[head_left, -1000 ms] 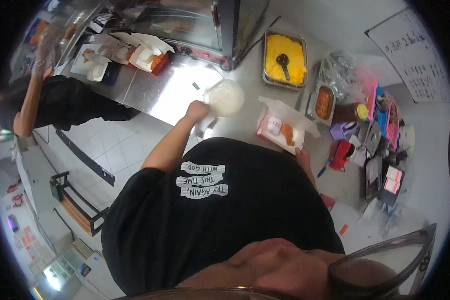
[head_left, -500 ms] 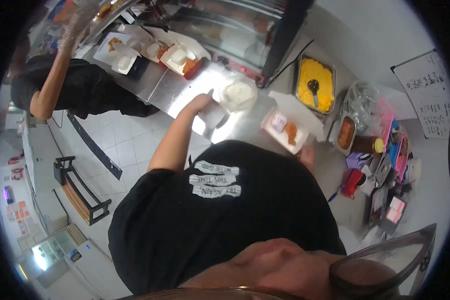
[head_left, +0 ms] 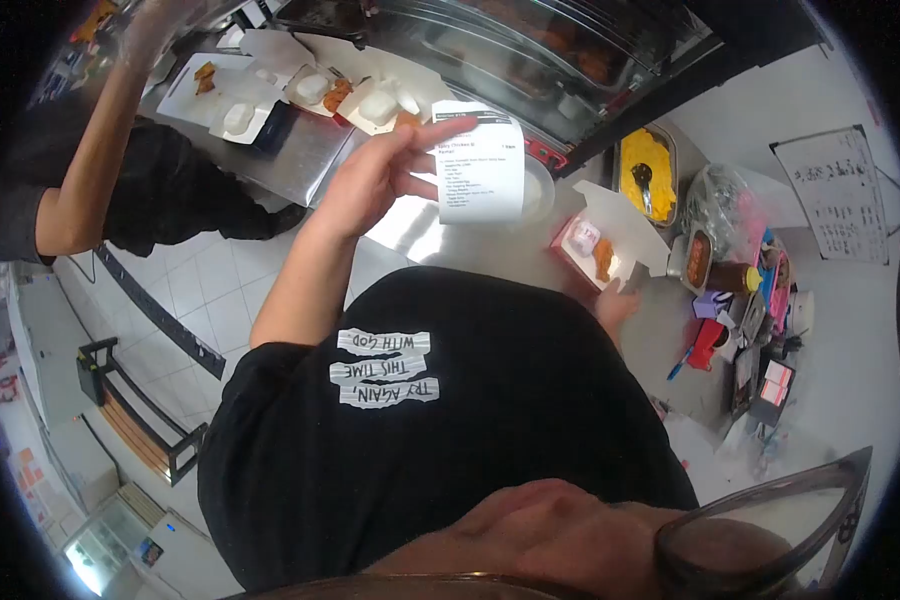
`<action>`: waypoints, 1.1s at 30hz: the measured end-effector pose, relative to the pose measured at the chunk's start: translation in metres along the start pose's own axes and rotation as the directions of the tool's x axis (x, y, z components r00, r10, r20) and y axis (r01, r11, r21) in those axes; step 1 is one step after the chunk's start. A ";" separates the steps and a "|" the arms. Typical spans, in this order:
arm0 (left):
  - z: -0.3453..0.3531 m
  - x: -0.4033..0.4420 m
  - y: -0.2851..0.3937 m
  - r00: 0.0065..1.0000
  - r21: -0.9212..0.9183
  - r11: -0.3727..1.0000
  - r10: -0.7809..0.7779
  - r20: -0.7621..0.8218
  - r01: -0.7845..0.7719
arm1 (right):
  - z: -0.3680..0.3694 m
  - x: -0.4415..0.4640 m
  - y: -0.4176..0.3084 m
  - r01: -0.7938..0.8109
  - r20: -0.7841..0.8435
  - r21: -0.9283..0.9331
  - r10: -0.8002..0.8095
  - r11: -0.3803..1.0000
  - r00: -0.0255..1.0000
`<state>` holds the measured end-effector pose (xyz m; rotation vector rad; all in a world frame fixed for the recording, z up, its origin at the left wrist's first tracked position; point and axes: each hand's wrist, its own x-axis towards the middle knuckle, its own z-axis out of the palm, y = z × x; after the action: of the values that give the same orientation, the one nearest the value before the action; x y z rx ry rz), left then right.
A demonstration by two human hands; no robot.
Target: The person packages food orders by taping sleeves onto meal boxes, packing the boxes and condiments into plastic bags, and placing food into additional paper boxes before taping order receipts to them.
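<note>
My left hand (head_left: 378, 172) holds up a printed paper receipt (head_left: 482, 185) over the counter, its fingers closed on the slip's left side. A line on it reads like spicy chicken; the smaller print is hard to read. Behind the slip, a round whitish bowl (head_left: 540, 192) is partly hidden. At the right, my right hand (head_left: 620, 304) grips the near corner of an open cardboard food box (head_left: 627, 228). Inside that box lie a fried chicken piece (head_left: 604, 262) and a white wrapped item with reddish print (head_left: 582, 237).
Several open meal boxes (head_left: 300, 58) stand on the steel counter at the left, near a co-worker's arm (head_left: 95, 165). A glass display case (head_left: 530, 60) is at the back. A tray of yellow food (head_left: 646, 160) with a spoon, a sauce tray (head_left: 697, 260) and a jar (head_left: 732, 277) stand right.
My left hand has raised the paper slip from beside the bowl, turning its printed face toward me. My right hand stays at the box's corner. The view has shifted slightly.
</note>
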<state>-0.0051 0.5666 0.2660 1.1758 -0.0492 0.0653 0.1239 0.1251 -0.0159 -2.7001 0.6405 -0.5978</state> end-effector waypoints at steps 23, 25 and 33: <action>0.099 0.086 -0.054 0.958 -0.054 0.983 -0.156 0.240 0.174 | -0.062 0.056 -0.021 0.756 0.323 0.319 -0.815 0.572 0.480; 0.109 0.087 -0.056 0.961 -0.026 0.985 -0.160 0.225 0.170 | -0.049 0.061 -0.030 0.822 0.356 0.315 -0.862 0.475 0.362; 0.101 0.065 -0.050 0.985 -0.009 0.993 -0.116 0.126 0.118 | -0.021 0.070 -0.046 0.829 0.604 0.311 -0.770 0.465 0.206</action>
<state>0.0636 0.4557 0.2631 1.1633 -0.0907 -0.1126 0.1875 0.1272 0.0424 -2.8152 -1.0887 0.3370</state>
